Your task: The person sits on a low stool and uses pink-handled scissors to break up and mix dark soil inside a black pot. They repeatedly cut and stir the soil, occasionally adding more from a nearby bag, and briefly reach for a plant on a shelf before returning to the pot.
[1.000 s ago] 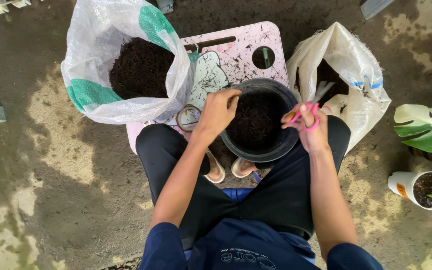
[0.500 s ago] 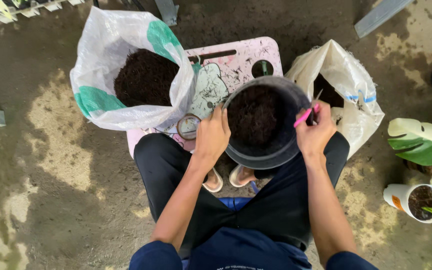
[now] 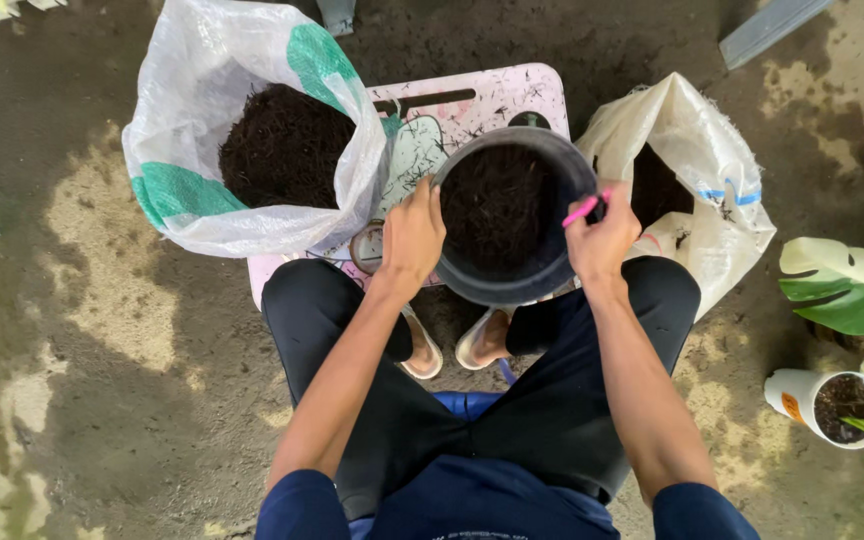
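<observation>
Looking down from the head camera, both hands clasp one round black pot [image 3: 512, 215] full of dark soil, held over the front edge of a low pink desk [image 3: 472, 95] and just above the person's knees. The left hand [image 3: 412, 238] wraps the pot's left rim, its grip pressed against the wall with the thumb over the lip. The right hand [image 3: 602, 240] holds the right rim, and its grip also pinches a small pink-handled tool [image 3: 582, 210] against that rim; what kind of tool it is cannot be told.

Two open sacks flank the pot. The white and green sack [image 3: 202, 190] sits on the left, leaning onto the desk's left edge and nearly touching the left hand. The cream sack [image 3: 712, 180] stands on the right, just beside the right hand. Both hold dark soil, so the pot is hemmed in on either side.

A bare concrete floor [image 3: 92, 330] spreads wide on the left. At the right edge stand one white pot [image 3: 802, 395] with soil and large variegated leaves [image 3: 847, 290], well apart from the hands.
</observation>
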